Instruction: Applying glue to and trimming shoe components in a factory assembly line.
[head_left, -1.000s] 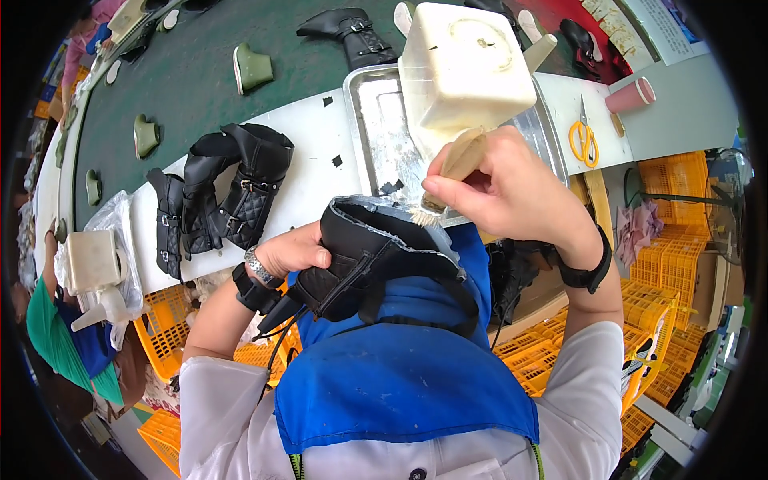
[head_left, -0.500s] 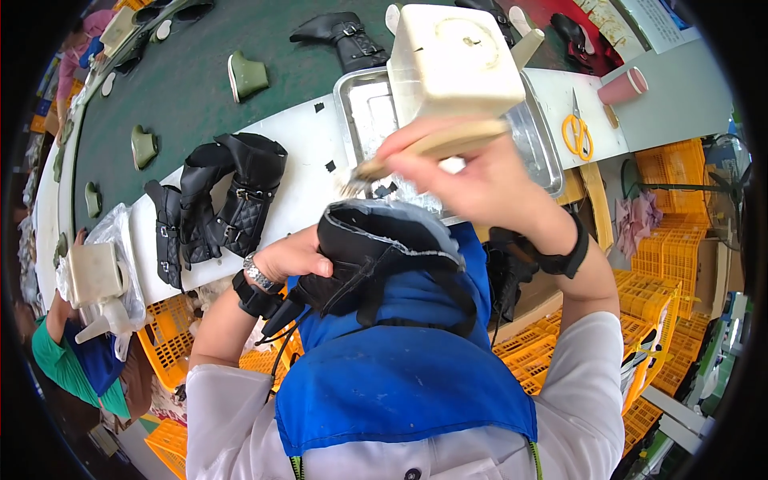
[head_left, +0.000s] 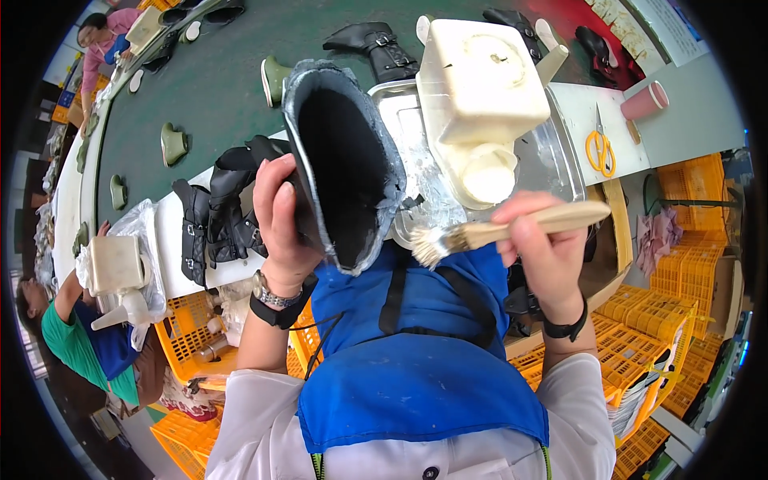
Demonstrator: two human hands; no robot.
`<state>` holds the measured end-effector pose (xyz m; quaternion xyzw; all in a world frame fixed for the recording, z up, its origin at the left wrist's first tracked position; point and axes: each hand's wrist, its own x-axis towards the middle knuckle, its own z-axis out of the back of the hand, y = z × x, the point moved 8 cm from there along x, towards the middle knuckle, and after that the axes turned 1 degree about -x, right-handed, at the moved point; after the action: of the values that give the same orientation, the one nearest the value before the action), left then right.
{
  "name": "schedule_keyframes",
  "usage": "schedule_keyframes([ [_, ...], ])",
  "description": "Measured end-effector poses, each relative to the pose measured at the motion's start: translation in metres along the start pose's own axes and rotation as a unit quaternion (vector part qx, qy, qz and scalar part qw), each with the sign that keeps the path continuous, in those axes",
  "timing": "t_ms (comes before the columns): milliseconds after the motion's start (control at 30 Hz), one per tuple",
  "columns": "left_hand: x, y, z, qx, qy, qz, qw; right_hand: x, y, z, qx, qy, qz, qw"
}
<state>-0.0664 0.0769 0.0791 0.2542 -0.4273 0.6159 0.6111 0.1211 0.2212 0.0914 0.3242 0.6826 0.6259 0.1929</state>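
Observation:
My left hand [head_left: 284, 220] grips the side of a black boot [head_left: 344, 172], holding it up so its wide opening faces me. A greyish-white coating runs round the boot's rim. In my right hand [head_left: 548, 256] is a wooden-handled brush [head_left: 572, 214], its pale bristles smeared white and pointing left, apart from the boot. Beyond the brush, an off-white plastic container [head_left: 480, 88] with a round white opening low on its near side stands in a metal tray [head_left: 578, 180] streaked with white. The boot's lower part is hidden.
Black buckled boots [head_left: 196, 232] stand on the white table edge at left. Orange-handled scissors [head_left: 600, 152] and a pink cup [head_left: 646, 101] lie right of the tray. Green boots [head_left: 172, 144] rest on the green surface. A co-worker in a green sleeve [head_left: 80, 312] is at far left.
My left hand has raised the boot away from my lap and tipped its opening toward me. The brush has drawn back right and down, away from the boot's rim.

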Motion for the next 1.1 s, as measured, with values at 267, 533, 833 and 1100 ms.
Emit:
schedule_keyframes([
  [267,-0.002,-0.008,-0.014,0.026,0.034,-0.046,0.998,0.005,0.019,-0.049,-0.198,0.097,0.198,0.955],
  [533,-0.009,0.001,-0.009,-0.033,0.043,0.030,0.998,0.005,0.032,-0.014,-0.216,0.016,0.216,0.952],
  [833,0.068,0.157,0.055,-0.143,0.011,0.361,0.922,-0.012,0.000,0.072,-0.095,-0.215,0.110,0.966],
  [1100,0.041,0.385,-0.003,0.189,0.238,0.440,0.845,-0.024,-0.008,0.071,-0.104,-0.218,0.099,0.965],
])
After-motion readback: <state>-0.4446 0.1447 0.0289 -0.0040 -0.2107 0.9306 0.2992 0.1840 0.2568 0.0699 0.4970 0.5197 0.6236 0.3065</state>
